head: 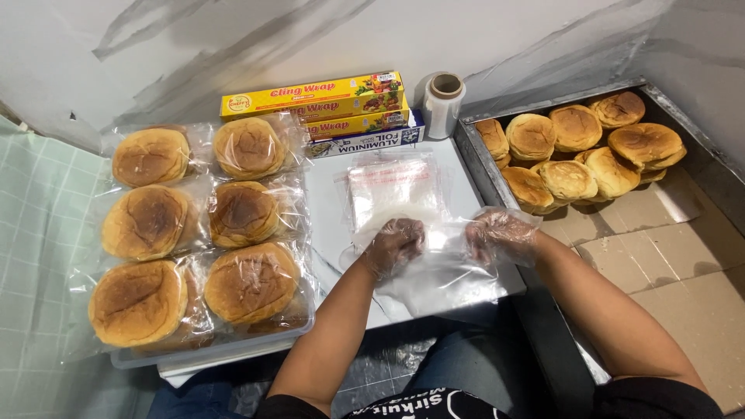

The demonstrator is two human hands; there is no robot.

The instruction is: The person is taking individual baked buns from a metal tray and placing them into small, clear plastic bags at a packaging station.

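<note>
Both forearms reach in from the bottom edge; left hand [394, 246] and right hand [502, 235] wear thin clear gloves, each pinching an edge of one clear plastic bag [438, 275]; bag lies flat on the white counter [326, 202], just below a stack of the same bags [392, 188]; bag is see-through, crinkled, looks empty; long axis runs roughly toward and away from the person; cannot tell which end is the mouth. Metal tray [477, 155] on the right holds a pile of unwrapped browned buns [578, 151], rest of it lined with cardboard. Shallow tray [225, 349] on the left holds six bagged buns [198, 233] in two columns. Behind: yellow cling wrap boxes [314, 97] stacked on a foil box [365, 140]; film roll [444, 102] upright beside them.
</note>
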